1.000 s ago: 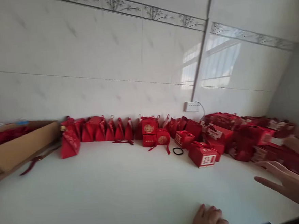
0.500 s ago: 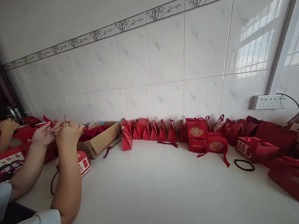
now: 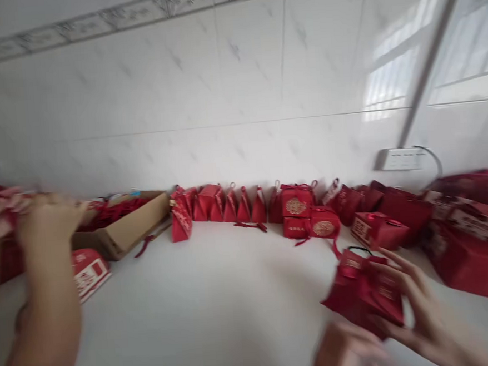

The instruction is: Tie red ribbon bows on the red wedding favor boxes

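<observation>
Low at the right of the head view, my right hand (image 3: 419,304) grips a red gift box (image 3: 366,294) with a ribbon bow and gold print. Its fingers lie over the box's right side, with the thumb below. The box is tilted above the white table (image 3: 195,320). My left hand (image 3: 347,348) is close beneath the box at the bottom edge, blurred by motion. Its fingers look curled, but whether it holds anything cannot be made out. Just behind the box, part of a black ring-shaped band (image 3: 360,249) shows.
A co-worker's hands (image 3: 41,219) work at the left over red material, beside a red box (image 3: 89,272). A cardboard tray (image 3: 134,229) holds red ribbons. Small red boxes (image 3: 229,203) line the tiled wall. More red boxes (image 3: 468,251) crowd the right, below a power strip (image 3: 403,159).
The view has swung right. My two hands have come into sight at the lower right, the right one holding a red gift box. The co-worker's hands sit further left in view.
</observation>
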Demonstrator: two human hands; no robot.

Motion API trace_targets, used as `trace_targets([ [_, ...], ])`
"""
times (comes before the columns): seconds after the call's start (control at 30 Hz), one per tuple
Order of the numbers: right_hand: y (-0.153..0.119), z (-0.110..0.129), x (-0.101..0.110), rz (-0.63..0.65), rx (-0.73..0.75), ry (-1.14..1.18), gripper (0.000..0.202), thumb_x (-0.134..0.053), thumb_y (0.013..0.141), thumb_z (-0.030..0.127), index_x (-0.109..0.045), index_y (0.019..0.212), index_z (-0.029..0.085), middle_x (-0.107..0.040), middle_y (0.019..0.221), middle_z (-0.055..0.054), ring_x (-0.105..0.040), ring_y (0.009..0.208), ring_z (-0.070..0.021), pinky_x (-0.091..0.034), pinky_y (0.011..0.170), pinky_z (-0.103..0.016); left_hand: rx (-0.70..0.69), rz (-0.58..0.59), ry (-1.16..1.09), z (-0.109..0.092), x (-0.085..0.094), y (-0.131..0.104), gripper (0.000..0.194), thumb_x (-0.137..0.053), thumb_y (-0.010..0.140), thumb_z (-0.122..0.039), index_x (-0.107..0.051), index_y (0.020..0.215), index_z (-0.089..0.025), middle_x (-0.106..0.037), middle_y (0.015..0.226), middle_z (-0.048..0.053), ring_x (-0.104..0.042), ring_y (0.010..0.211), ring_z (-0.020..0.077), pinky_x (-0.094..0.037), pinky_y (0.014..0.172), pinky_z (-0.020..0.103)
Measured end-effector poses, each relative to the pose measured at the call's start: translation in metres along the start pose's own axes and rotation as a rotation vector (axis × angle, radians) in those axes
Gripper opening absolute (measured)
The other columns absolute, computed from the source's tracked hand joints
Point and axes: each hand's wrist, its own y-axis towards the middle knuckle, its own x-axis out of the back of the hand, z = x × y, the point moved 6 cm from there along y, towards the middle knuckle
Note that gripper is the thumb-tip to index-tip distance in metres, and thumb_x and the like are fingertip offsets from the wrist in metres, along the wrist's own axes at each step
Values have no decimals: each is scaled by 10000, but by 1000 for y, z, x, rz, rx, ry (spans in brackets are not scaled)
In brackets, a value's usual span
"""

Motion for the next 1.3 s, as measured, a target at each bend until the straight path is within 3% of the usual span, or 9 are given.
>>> trace_targets([
  [0.1,15,25,-15,45,86,53,627,-588,803,516,-365,1298,202,-314,1384,-216,-501,1202,-375,-567,798,-459,84,-124,-145,8,10,12,239,-388,946,-362,-573,1030,-236,-619,1063,114,-586,1007,225,-507,847,394],
  [0.17,28,38,-28,92,124,114,657,-585,798,515,-341,1303,173,-287,1390,-236,-467,1228,-380,-541,844,-483,302,-258,-260,33,22,24,231,-438,908,-392,-562,996,-218,-606,1074,106,-594,983,224,-499,850,378],
  [0.33,51,34,-49,253,120,340,875,-461,742,759,-311,1348,146,-489,1260,-234,-532,1116,-372,-465,887,-558,633,-206,-325,82,22,56,354,-420,855,-502,-572,968,-203,-605,1099,93,-565,1049,248,-474,854,362],
  [0.5,47,-10,-59,260,-301,670,604,-247,913,643,-431,1238,169,-556,1228,-179,-567,1076,-274,-459,906,-476,636,-69,-292,90,6,66,358,-447,823,-540,-547,873,-199,-559,809,26,-559,758,191,-460,658,296],
  [0.6,34,-9,-66,375,-411,790,510,-275,944,573,-460,1219,185,-595,1191,-143,-568,1085,-244,-459,904,-419,609,59,-295,83,4,61,326,-473,810,-534,-490,812,-208,-481,694,-23,-472,589,139,-417,560,265],
  [0.8,26,-4,-57,429,-520,729,484,-358,900,608,-519,741,180,-590,736,-45,-525,676,-159,-408,571,-267,608,296,-246,67,2,50,263,-584,779,-446,-526,914,-228,-611,821,7,-588,745,167,-478,641,258],
  [0.97,21,-4,-64,614,-590,811,526,-500,834,608,-320,568,191,-315,550,53,-296,502,-75,-247,458,-218,511,222,-65,69,7,55,247,-549,843,-460,-597,912,-229,-652,910,21,-620,827,174,-500,698,260],
  [1.13,10,9,-64,890,-591,992,496,-563,809,578,-403,561,179,-386,488,54,-354,447,-66,-281,433,-212,399,188,105,64,16,59,199,-529,860,-416,-599,876,-231,-643,877,12,-606,814,167,-493,638,243],
  [1.3,8,15,-63,997,-612,1039,449,-563,823,527,-430,583,173,-396,503,58,-401,434,-58,-310,404,-187,331,159,149,57,23,62,151,-576,838,-380,-607,882,-238,-607,825,-4,-597,767,157,-503,715,266],
])
